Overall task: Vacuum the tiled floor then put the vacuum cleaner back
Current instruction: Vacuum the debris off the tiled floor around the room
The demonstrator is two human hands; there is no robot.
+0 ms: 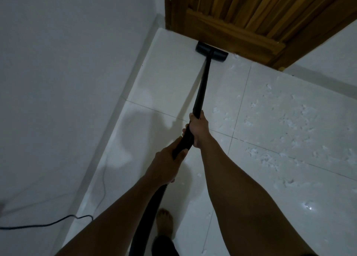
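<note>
A black vacuum wand [202, 83] slants from my hands up to its flat black floor head [211, 51], which rests on the white tiled floor [170, 76] against the foot of a wooden door [249, 22]. My right hand [199, 128] grips the wand higher up. My left hand [168, 163] grips its thicker handle end just below. A black hose [150, 213] runs down from the handle past my left forearm. Small white scraps [289, 124] lie scattered over the tiles to the right.
A white wall [67, 72] with a low skirting runs along the left. A thin black power cord [48, 224] trails across the bottom left. My bare foot [164, 223] stands on the tile below my hands. The door is ajar.
</note>
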